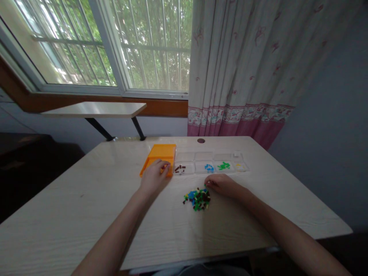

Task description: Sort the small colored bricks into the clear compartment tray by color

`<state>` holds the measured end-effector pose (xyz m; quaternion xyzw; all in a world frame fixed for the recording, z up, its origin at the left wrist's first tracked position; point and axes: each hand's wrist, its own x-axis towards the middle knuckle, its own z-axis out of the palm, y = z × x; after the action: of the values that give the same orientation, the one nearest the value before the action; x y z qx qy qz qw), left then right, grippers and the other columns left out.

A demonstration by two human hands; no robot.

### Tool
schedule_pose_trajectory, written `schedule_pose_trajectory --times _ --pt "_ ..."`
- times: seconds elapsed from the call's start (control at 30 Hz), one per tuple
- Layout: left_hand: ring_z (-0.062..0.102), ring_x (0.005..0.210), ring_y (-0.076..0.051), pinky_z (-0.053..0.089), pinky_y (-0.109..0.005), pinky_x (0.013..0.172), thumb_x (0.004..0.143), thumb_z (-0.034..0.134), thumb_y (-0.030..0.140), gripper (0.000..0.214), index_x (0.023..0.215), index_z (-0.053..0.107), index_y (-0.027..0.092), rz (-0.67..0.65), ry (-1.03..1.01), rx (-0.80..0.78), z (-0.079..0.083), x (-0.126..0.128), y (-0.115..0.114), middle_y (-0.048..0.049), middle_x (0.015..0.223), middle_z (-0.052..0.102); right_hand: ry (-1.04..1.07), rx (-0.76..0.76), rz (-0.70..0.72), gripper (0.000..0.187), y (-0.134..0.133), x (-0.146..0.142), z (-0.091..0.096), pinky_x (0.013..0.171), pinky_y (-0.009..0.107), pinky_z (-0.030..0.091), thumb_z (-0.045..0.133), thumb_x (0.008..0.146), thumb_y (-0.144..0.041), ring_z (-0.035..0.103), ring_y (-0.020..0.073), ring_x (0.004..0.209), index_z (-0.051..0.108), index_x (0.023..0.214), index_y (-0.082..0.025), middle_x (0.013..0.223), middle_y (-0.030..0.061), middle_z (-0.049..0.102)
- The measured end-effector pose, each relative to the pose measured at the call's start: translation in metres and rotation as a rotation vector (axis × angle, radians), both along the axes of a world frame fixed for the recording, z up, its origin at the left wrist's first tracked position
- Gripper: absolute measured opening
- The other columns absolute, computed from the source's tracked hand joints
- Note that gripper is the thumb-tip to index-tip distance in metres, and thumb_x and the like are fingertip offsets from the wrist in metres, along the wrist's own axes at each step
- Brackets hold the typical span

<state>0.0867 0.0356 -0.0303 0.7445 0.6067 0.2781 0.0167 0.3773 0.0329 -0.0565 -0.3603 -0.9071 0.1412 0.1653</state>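
Note:
A heap of small mixed building bricks (198, 199), brown, green, blue and yellow, lies on the table. At its upper right edge is my right hand (221, 184), fingertips pinched together; whatever they hold is too small to make out. My left hand (155, 178) hovers over or rests on the orange tray (163, 150), its fingers curled together, their contents hidden. Beside the tray a clear compartment box (189, 168) holds brown bricks (180, 168), blue bricks (209, 168), green bricks (224, 166) and a few yellow bricks (238, 165) in separate front compartments.
The pale wooden table (161, 237) has a round dark cable hole (201, 140) at the back. A raised white shelf (97, 109) on black legs stands at the back left. Behind are a barred window and a patterned curtain (235, 76).

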Motion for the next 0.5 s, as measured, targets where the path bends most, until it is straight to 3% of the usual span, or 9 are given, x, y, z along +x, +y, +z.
schedule_pose_trajectory --times 0.17,0.23,0.5 --pt "0.055 0.075 -0.013 0.042 -0.022 0.065 0.083 0.045 0.027 0.021 0.086 0.064 0.019 -0.359 -0.086 -0.046 -0.004 0.045 -0.024 -0.0031 0.081 0.060 0.165 0.027 -0.062 0.015 -0.010 -0.016 0.005 0.065 0.022 0.043 0.044 0.085 -0.020 0.058 0.0130 0.072 0.058 0.088 -0.017 0.082 0.0039 0.065" --pt "0.055 0.076 -0.013 0.042 -0.022 0.066 0.082 0.048 0.028 0.018 0.088 0.063 0.021 -0.447 -0.079 -0.066 -0.007 0.057 -0.031 -0.0022 0.081 0.059 0.196 0.032 -0.064 0.014 -0.015 -0.023 0.007 0.064 0.021 0.043 0.045 0.084 -0.019 0.058 0.0123 0.070 0.059 0.087 -0.017 0.080 0.0031 0.065" --pt "0.056 0.077 -0.013 0.042 -0.022 0.067 0.081 0.052 0.027 0.015 0.088 0.063 0.021 -0.469 -0.062 -0.058 -0.010 0.063 -0.035 -0.0015 0.082 0.059 0.180 0.058 -0.067 0.014 -0.020 -0.031 0.006 0.065 0.021 0.044 0.047 0.082 -0.016 0.059 0.0121 0.070 0.060 0.086 -0.018 0.080 0.0026 0.066"
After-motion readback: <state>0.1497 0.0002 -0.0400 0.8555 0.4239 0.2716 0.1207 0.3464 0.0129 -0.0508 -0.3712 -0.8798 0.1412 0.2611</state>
